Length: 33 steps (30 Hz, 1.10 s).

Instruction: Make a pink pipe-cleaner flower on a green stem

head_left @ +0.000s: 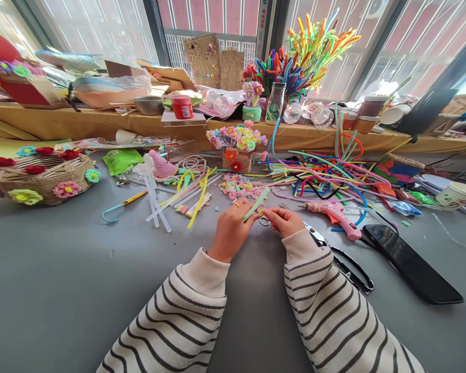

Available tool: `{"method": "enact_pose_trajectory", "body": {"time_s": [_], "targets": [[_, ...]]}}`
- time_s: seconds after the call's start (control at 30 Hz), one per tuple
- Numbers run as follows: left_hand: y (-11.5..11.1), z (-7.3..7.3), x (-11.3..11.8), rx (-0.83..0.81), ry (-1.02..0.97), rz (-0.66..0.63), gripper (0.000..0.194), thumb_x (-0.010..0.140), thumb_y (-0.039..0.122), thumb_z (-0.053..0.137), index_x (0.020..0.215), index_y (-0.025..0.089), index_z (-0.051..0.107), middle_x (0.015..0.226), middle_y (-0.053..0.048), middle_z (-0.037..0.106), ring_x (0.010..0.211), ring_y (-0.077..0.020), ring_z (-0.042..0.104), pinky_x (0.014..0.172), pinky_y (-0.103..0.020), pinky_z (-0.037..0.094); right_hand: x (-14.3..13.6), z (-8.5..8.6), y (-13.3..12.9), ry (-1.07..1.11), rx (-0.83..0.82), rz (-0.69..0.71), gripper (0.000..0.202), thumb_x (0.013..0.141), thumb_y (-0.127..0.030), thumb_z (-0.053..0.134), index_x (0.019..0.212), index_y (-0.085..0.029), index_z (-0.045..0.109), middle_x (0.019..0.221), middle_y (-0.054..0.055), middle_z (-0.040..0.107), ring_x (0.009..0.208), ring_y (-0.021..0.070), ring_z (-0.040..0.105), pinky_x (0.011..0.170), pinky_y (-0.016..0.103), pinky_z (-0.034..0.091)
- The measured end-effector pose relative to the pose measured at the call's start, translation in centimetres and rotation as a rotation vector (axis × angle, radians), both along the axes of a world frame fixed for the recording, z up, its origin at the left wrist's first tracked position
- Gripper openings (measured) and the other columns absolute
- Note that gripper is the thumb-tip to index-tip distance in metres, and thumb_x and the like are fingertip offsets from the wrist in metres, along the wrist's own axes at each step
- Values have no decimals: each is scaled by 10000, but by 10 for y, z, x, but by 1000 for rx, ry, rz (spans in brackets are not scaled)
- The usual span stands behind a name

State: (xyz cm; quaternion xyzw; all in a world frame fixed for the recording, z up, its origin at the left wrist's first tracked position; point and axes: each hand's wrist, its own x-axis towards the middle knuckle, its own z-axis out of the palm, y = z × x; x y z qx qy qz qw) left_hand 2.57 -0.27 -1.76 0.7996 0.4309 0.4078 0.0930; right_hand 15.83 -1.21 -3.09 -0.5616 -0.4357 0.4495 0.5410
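Soft sleeves (178,305) with dark stripes and ribbed cuffs, over smooth grey tabletop (81,290). Beside right cuff, scissors (326,244): metal blades, black loop handles. Left hand (227,230): fingers pinching fuzzy pale-green strip (257,203), slanting up and right across them, upper end free. Right hand (286,221): thumb and finger pressed together, just beside strip; anything between them too small to tell. Beyond, fluffy pastel clippings (236,187); brown box (245,163) of fuzzy flowers (243,139).

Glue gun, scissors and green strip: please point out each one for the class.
Glue gun (334,210), head view: its pink body.
Scissors (316,235), head view: the metal blades.
Green strip (256,205), head view: middle of its length.
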Motion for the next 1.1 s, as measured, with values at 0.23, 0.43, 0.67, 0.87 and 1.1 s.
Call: {"method": "enact_pose_trajectory", "body": {"time_s": [0.23, 0.43, 0.67, 0.87, 1.1], "targets": [[-2, 2, -1, 17, 24, 31, 170, 718, 300, 445, 752, 193, 571, 725, -14, 591, 673, -118, 523, 600, -216, 377, -1, 0, 0, 0, 7, 19, 325, 492, -445, 599, 608, -141, 608, 437, -41, 435, 390, 49, 316, 396, 212, 261], [-1, 1, -1, 25, 11, 35, 173, 717, 294, 448, 721, 183, 581, 707, -20, 588, 656, -118, 522, 592, -213, 374, 0, -3, 1, -34, -2, 21, 333, 501, -445, 590, 639, -143, 620, 481, -28, 464, 394, 50, 325, 402, 215, 278], [-2, 1, -1, 22, 5, 69, 167, 707, 296, 463, 704, 186, 590, 708, -14, 597, 655, -114, 531, 582, -206, 375, -2, -1, -1, -12, 20, 27, 321, 505, -448, 594, 622, -150, 601, 469, -37, 448, 384, 48, 334, 399, 210, 284], [-1, 1, -2, 5, -8, 55, 179, 707, 303, 462, 707, 187, 599, 713, -16, 601, 664, -113, 533, 599, -208, 381, -4, 3, -2, -56, 45, 13, 323, 495, -459, 600, 587, -150, 596, 446, -38, 442, 391, 50, 328, 395, 206, 278], [-2, 2, -2, -1, -27, 60, 173, 698, 304, 475, 703, 185, 601, 702, -18, 604, 663, -116, 534, 610, -211, 383, -1, 6, -4, -62, 40, -70, 311, 491, -428, 617, 596, -136, 593, 434, -41, 437, 386, 44, 338, 388, 191, 301]]}}
